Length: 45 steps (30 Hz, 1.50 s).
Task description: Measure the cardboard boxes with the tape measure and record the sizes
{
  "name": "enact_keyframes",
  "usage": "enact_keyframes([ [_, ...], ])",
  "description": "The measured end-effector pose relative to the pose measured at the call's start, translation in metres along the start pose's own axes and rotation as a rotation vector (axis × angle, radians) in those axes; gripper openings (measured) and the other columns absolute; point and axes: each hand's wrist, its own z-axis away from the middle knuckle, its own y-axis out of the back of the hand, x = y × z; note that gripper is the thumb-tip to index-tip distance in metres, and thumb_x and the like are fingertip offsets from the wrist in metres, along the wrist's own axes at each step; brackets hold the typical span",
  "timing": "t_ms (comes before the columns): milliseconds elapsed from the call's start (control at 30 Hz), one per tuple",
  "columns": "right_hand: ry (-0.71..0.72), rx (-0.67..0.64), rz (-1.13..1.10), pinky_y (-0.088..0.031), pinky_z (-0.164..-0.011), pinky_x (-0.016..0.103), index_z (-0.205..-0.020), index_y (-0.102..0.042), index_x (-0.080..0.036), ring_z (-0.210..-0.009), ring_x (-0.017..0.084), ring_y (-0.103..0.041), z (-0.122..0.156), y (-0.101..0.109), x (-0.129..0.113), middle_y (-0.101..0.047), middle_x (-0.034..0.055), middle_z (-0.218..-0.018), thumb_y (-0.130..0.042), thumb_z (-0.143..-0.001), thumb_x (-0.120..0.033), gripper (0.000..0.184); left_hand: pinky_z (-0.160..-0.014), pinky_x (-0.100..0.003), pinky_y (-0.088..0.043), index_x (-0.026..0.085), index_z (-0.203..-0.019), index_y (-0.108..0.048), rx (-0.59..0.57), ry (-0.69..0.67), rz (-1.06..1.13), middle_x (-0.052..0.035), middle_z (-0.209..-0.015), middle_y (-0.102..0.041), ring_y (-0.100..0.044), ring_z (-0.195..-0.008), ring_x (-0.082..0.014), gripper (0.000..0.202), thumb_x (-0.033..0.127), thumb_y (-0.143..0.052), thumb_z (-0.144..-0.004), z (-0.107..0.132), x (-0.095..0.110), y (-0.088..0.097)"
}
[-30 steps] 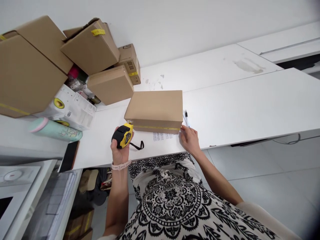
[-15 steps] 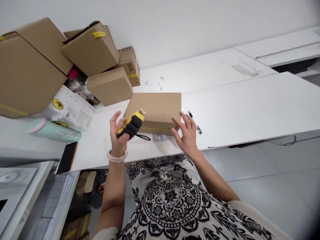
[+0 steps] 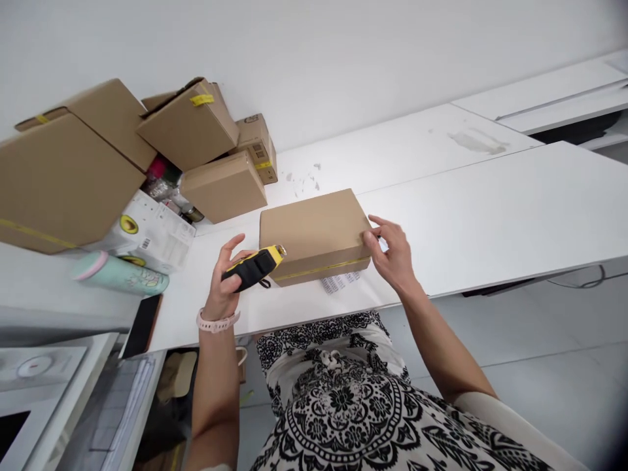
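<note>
My left hand point(image 3: 226, 278) is closed around a yellow and black tape measure point(image 3: 255, 268), held up at the left end of a cardboard box point(image 3: 309, 226). A dark wrist strap hangs from the tape measure. The brown box lies on the white table with a yellow strip along its front side. At its right end, my right hand point(image 3: 392, 255) grips the corner with thumb and fingers, the index finger stretched past the edge. A printed sheet point(image 3: 333, 282) pokes out from under the box's front. A pen behind my right hand is mostly hidden.
Several cardboard boxes point(image 3: 191, 124) are stacked at the back left against the wall. Before them are a white carton with avocado pictures point(image 3: 157, 229), a mint green bottle point(image 3: 122, 273) and a black phone point(image 3: 142, 326). The white table point(image 3: 490, 209) stretches right.
The box has turned on the table, its right end now nearer me. My right hand has shifted right along with the box's corner. My left hand has tilted the tape measure flatter and lower.
</note>
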Motion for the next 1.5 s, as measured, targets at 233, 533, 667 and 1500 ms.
enact_keyframes([
  [233, -0.225, -0.421, -0.560, -0.052, -0.080, 0.037, -0.093, -0.060, -0.024, -0.084, 0.018, -0.064, -0.018, -0.012, -0.074, -0.069, 0.0045, -0.091, -0.045, -0.098, -0.052, 0.032, -0.076, -0.039, -0.057, 0.020, -0.134, -0.057, -0.161, 0.085, -0.031, -0.0128, -0.104, -0.072, -0.071, -0.096, -0.0342, 0.087, 0.054, -0.086, -0.060, -0.013, 0.019, -0.036],
  [533, -0.451, -0.685, -0.840, -0.032, -0.046, 0.026, -0.078, -0.047, -0.024, -0.049, 0.009, -0.042, -0.017, -0.041, -0.076, -0.049, -0.0054, -0.057, -0.062, -0.085, -0.066, 0.044, -0.078, -0.039, -0.056, 0.019, -0.134, -0.057, -0.207, 0.180, -0.033, -0.0122, -0.102, -0.074, -0.072, -0.091, -0.0315, 0.078, 0.050, -0.083, -0.067, -0.018, 0.013, -0.047],
  [667, -0.481, -0.669, -0.776, -0.027, -0.045, 0.027, -0.066, -0.046, -0.023, -0.048, 0.009, -0.035, -0.028, -0.030, -0.066, -0.044, -0.0039, -0.054, -0.064, -0.082, -0.065, 0.048, -0.075, -0.037, -0.058, 0.017, -0.125, -0.065, -0.121, 0.221, -0.023, -0.0118, -0.104, -0.074, -0.072, -0.090, -0.0293, 0.066, 0.050, -0.079, -0.069, -0.020, 0.014, -0.041],
  [1500, -0.499, -0.189, -0.492, -0.047, -0.086, 0.033, -0.090, -0.058, -0.022, -0.092, 0.017, -0.056, -0.075, -0.029, 0.055, -0.064, 0.0014, -0.097, -0.070, -0.076, -0.052, 0.035, -0.064, -0.048, -0.065, 0.017, -0.096, -0.073, 0.203, 0.394, -0.176, -0.0114, -0.084, -0.077, -0.074, -0.081, -0.0329, 0.033, 0.042, -0.070, -0.075, -0.086, 0.022, 0.090],
])
